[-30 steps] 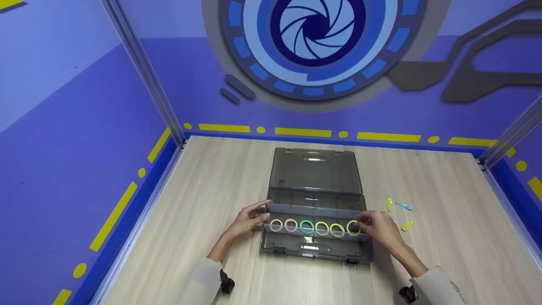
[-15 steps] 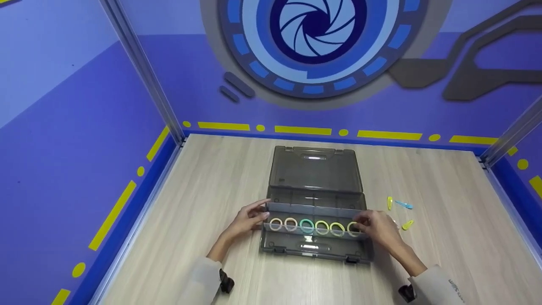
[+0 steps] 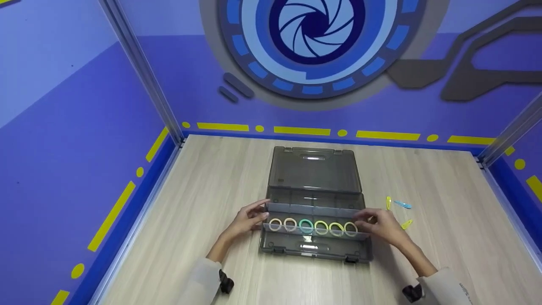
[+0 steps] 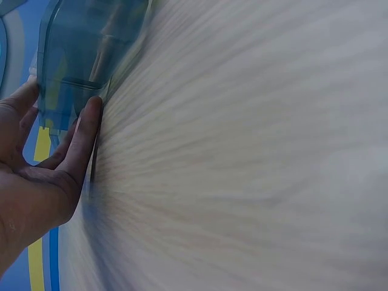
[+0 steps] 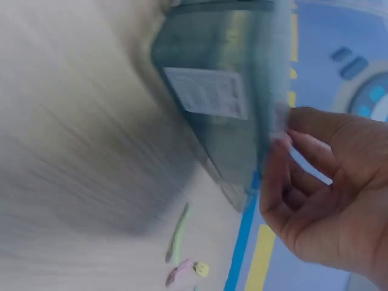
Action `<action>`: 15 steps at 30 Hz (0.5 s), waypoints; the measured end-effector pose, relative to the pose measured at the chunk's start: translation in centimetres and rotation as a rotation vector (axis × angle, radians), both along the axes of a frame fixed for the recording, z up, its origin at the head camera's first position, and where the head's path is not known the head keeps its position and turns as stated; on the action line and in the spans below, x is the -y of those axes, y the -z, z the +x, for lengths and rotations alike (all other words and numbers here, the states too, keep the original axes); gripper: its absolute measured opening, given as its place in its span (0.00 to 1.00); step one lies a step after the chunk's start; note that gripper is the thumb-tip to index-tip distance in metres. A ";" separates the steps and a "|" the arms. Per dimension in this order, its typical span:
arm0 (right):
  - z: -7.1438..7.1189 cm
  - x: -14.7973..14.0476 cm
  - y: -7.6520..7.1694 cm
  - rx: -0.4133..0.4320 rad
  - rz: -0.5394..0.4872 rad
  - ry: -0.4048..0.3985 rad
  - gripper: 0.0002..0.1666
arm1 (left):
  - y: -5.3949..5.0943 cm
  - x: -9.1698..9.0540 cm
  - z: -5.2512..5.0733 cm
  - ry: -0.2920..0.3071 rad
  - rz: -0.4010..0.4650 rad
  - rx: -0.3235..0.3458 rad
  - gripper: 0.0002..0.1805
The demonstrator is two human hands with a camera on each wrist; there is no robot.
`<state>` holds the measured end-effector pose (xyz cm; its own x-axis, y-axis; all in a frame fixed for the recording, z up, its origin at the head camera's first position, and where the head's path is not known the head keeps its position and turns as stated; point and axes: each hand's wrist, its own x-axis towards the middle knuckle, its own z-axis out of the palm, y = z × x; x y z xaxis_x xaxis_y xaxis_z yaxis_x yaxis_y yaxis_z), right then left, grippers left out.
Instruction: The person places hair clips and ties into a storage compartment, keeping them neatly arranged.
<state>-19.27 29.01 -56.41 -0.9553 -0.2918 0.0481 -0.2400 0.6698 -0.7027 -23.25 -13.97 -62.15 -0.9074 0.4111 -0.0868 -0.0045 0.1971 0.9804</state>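
Note:
A smoky see-through organizer box (image 3: 330, 245) lies with its lid folded back. In its middle compartment stands a row of several rings that look like hair ties: a teal one (image 3: 306, 226), and peach and yellow ones. The rightmost is a pale yellow hair tie (image 3: 350, 229). My left hand (image 3: 244, 219) rests against the box's left side; its fairly straight fingers (image 4: 82, 142) touch the wall in the left wrist view. At the right end, my right hand (image 3: 383, 225) touches the rim with loosely bent fingers. Nothing shows between them in the right wrist view, where the box (image 5: 218, 142) is blurred.
Right of the box lie a yellow hair clip (image 3: 388, 203), a blue hair clip (image 3: 402, 205) and another yellow clip (image 3: 407, 224). A white label (image 5: 206, 91) is on the box's right end wall. Blue printed walls (image 3: 237, 110) border the wooden table (image 3: 216, 178).
My right hand has drawn slightly right, off the rightmost hair tie, which now stands fully visible and a little further left in the row. The left hand has stayed at the box's side.

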 end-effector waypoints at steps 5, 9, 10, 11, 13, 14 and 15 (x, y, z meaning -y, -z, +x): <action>0.3 -1.7 -0.8 0.032 -0.092 -0.037 0.14 | -0.1 -0.1 0.0 -0.003 -0.008 -0.009 0.29; 0.5 -2.9 -1.2 -0.017 -0.082 -0.033 0.13 | -0.1 -0.1 0.0 -0.001 -0.003 -0.005 0.29; 0.6 -3.3 -1.3 -0.034 -0.076 -0.027 0.13 | 0.0 -0.1 0.0 -0.001 -0.004 -0.005 0.29; 0.6 -3.6 -1.3 -0.046 -0.075 -0.016 0.12 | 0.0 -0.1 0.0 -0.002 -0.009 -0.004 0.29; 0.7 -4.2 -1.3 -0.065 -0.070 0.013 0.11 | 0.0 -0.1 0.0 -0.004 -0.013 -0.005 0.29; 0.8 -4.6 -1.3 -0.070 -0.066 0.030 0.11 | 0.0 -0.1 0.0 -0.005 -0.015 -0.010 0.29; 0.8 -4.8 -1.2 -0.075 -0.058 0.044 0.11 | 0.0 -0.1 -0.1 -0.007 -0.015 -0.013 0.29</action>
